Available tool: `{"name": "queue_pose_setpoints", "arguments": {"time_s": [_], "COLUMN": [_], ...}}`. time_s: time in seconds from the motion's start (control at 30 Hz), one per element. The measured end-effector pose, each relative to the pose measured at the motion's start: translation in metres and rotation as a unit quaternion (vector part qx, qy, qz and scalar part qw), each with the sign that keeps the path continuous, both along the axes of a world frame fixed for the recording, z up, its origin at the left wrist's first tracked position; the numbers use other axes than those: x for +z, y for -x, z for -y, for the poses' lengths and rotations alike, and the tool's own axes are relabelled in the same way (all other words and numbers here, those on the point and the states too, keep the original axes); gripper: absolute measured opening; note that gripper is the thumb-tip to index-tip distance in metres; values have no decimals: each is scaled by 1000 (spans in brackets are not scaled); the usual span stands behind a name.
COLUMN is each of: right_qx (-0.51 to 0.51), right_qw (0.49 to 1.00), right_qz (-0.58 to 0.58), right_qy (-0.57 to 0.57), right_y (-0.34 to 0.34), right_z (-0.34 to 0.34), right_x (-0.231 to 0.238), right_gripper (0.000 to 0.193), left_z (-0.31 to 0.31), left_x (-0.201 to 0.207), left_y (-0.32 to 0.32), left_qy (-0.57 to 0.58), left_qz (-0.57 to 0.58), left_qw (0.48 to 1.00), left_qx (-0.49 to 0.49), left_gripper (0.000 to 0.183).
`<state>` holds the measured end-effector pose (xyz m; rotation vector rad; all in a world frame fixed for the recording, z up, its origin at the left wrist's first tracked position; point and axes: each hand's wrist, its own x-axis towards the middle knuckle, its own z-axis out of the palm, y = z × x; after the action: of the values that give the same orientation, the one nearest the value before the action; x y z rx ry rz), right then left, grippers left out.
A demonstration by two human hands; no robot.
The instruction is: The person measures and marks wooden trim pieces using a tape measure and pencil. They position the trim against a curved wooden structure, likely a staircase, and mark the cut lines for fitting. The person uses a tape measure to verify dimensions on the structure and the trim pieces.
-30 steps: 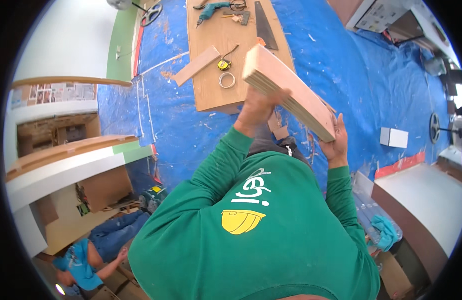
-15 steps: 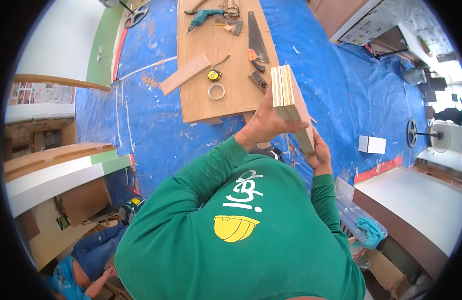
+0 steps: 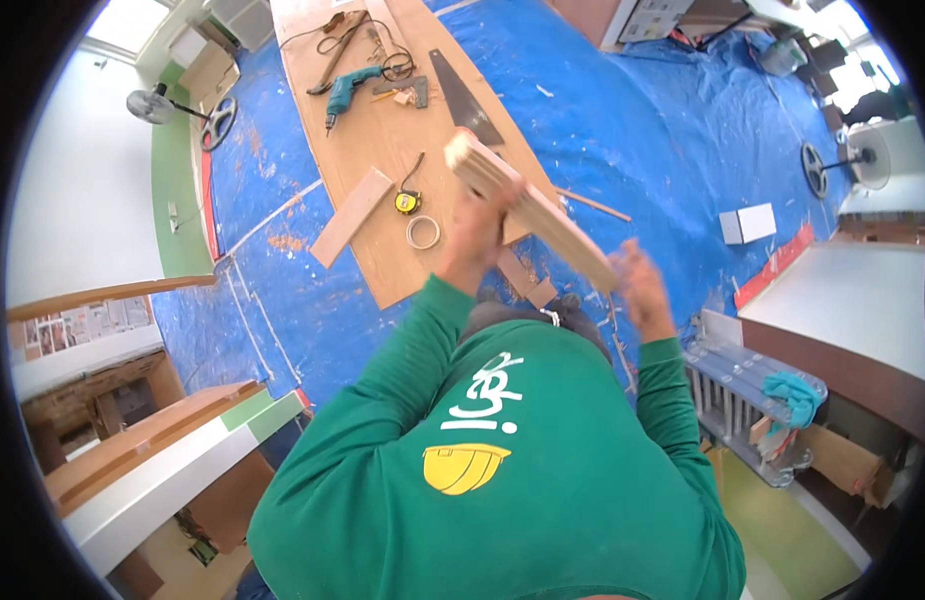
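A stack of several narrow plywood strips (image 3: 547, 222), pressed face to face, hangs tilted above the near end of a wooden worktop (image 3: 382, 270). My left hand (image 3: 477, 228) is wrapped round the stack toward its upper left end. At the lower right end is my right hand (image 3: 642, 290), smeared by motion; whether its fingers grip or only touch the wood is unclear. On the worktop close to my left hand lie a roll of tape (image 3: 423, 233) and a yellow tape measure (image 3: 408, 202). A handsaw (image 3: 462, 98) lies just beyond the stack, its handle hidden.
A loose board (image 3: 350, 217) juts over the worktop's left edge. Farther back are a teal power drill (image 3: 350, 92) and a square (image 3: 414, 92). Blue sheeting (image 3: 662, 130) covers the floor. A white box (image 3: 747, 224) and a metal ladder (image 3: 732, 400) stand at right.
The stack has swung left and its upper end now points to the far left, showing its long side. My right hand has shifted toward its lower end. The view has turned.
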<state>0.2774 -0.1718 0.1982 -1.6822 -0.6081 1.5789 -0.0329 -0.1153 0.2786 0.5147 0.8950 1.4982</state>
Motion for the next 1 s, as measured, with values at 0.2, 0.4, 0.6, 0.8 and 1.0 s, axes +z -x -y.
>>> {"name": "queue_pose_setpoints", "arguments": {"time_s": [0.2,0.4,0.6,0.8,1.0], "right_qx": [138,564,576,608,678], "right_qw": [831,490,451,399,327], "right_qz": [-104,-143,-160,-223,-256], "right_qy": [-528,-649,-662,-649,-607], "right_y": [-85,-99,-172,-246,-269], "right_z": [13,-23,-115,-214,-297], "right_x": [281,412,406,409,407], "right_gripper": [39,31,19,21,23], "left_z": [-77,-102,-145,-170,-196], "left_x": [-48,-62,-77,-64,-59], "left_y": [48,13,-75,-152,-165], "left_qy": [147,179,210,188,180], "left_qz": [74,102,131,158,134], "left_qw": [986,972,950,934,932], "left_qx": [16,114,189,261,286], "left_gripper": [45,46,34,45,53]}}
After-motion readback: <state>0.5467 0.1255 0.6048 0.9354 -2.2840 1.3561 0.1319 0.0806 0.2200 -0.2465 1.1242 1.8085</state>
